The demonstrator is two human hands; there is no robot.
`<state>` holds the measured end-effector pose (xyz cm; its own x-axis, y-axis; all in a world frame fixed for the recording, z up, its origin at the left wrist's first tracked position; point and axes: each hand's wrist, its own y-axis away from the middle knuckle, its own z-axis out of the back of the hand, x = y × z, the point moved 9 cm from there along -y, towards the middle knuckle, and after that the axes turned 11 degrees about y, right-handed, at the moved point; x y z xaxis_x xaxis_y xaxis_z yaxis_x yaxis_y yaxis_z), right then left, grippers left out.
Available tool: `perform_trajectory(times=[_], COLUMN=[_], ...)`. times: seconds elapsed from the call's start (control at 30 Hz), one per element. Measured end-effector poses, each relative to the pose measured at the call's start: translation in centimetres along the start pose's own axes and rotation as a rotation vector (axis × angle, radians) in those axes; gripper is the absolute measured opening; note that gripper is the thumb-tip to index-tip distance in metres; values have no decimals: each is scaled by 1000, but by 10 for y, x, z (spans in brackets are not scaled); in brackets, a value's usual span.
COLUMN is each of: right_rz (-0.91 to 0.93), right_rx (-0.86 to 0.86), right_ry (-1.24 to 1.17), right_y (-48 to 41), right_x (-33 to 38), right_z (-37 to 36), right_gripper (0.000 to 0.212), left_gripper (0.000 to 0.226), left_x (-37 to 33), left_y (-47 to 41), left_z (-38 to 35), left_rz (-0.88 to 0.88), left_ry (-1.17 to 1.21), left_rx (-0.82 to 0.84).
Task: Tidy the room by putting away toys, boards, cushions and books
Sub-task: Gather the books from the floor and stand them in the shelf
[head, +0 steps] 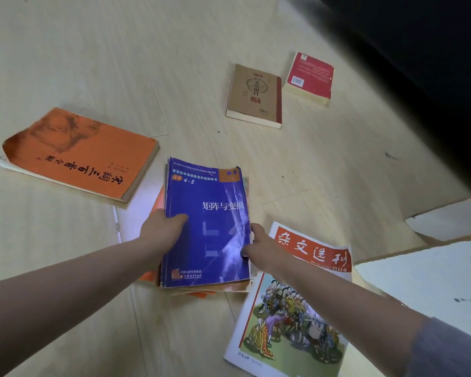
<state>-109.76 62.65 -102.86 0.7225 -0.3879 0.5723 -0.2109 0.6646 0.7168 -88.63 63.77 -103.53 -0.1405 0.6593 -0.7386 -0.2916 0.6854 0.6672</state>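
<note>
**Head view: step in hand**

- The blue book (207,224) lies on the floor (106,50), on top of a small stack of thinner books (147,277).
- The left hand (161,232) is clamped on the blue book's left edge, with the thumb on the cover.
- The right hand (259,246) pinches the right edge, also with the thumb on the cover.

Recommended handling, by judgement:

1. Press both edges inward so the lower books line up under the blue book.
2. Work the fingers beneath the lowest book, not only beneath the blue book. Otherwise the lower books may slide out.
3. Lift level. The cover is creased, so do not pull on the cover alone.

Books not yet gathered:

- The orange book (79,153) is left of the blue book and beyond it.
- The brown book (254,96) and the red book (309,77) are beyond it to the right, well apart from it.
- The magazine (291,308) is just right of it, partly under the right forearm.

**Head view: limits of visibility**

- The books under the blue book cannot be counted.
- The fingers of both hands are hidden below the edges.
- A white sheet (128,224) left of the blue book is mostly covered.
- The white boards (433,289) to the right are cut off by the frame.
- The dark mass (419,50) beyond and to the right is blurred and cannot be identified.
</note>
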Motion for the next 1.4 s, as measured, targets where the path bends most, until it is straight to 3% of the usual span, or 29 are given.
perform_trajectory(times=[0.17, 0.27, 0.37, 0.47, 0.6, 0.73, 0.9, 1.1, 1.27, 1.4], right_rz=[-116, 9, 171, 282, 318, 312, 342, 321, 315, 214], right_rx=[-71, -128, -285, -443, -674, -896, -1024, -966, -830, -728], right_ry=[-252, -288, -295, -319, -325, -305, -323, -297, -416, -447], right_y=[-2, 9, 25, 36, 54, 66, 65, 40, 23, 14], right_x=[-16, -7, 7, 11, -2, -22, -31, -54, -63, -72], right_z=[3, 19, 51, 86, 132, 169, 201, 197, 191, 179], right_gripper=[45, 24, 33, 25, 22, 27, 23, 24, 30, 27], left_gripper=[23, 23, 23, 30, 36, 38, 29, 27, 34, 32], left_x=[-14, -43, -75, -103, -123, -143, -165, -148, -130, -104], left_y=[22, 37, 49, 53, 47, 60, 61, 40, 25, 20], left_z=[-24, -32, -43, -62, -95, -138, -173, -195, -213, -220], left_rz=[-163, -349, -502, -595, -588, -696, -843, -821, -653, -591], left_ry=[-83, -90, -143, -274, -383, -282, -256, -367, -236, -264], left_rx=[47, 86, 152, 215, 254, 290, 272, 289, 362, 355])
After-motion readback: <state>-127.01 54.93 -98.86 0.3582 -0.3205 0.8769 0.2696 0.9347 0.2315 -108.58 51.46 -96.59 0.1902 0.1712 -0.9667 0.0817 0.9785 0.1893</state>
